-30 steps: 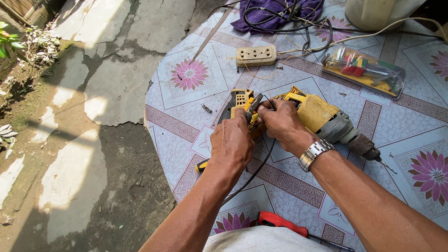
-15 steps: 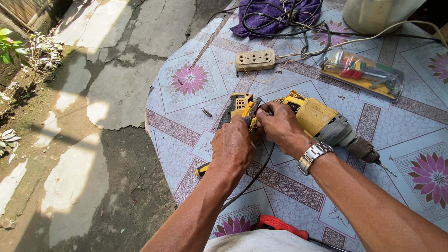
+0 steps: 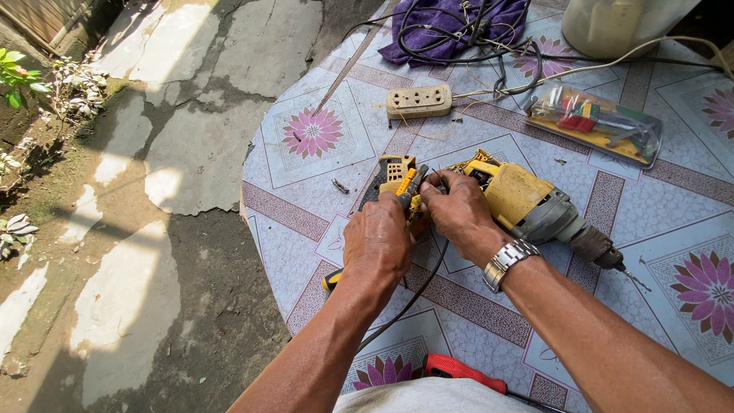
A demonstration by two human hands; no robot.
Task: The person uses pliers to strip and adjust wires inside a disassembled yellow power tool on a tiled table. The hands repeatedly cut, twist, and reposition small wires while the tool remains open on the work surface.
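1. Red handle [image 3: 459,369] at near table edge, just above person's shirt, touching neither hand.
2. Left hand [image 3: 376,243] closed around pliers [image 3: 409,186]; black-and-yellow handle end [image 3: 331,280] sticks out below wrist, jaw tips at the drill's open rear.
3. Right hand [image 3: 457,213], watch [image 3: 511,262] on wrist, fingers pinched narrow on small parts at drill's rear; what exactly they pinch, cannot tell.
4. Yellow drill [image 3: 527,205] lies on its side mid-table, bit pointing right; loose yellow cover piece [image 3: 396,167] just left of it.
5. Black cord [image 3: 405,306] runs from under the hands toward near edge.
6. Table [image 3: 306,191] has flowered cloth.
7. Farther: beige power strip [image 3: 418,101], clear tool case [image 3: 600,126].
8. Far edge: purple cloth [image 3: 451,27] with tangled black cables [image 3: 497,46].
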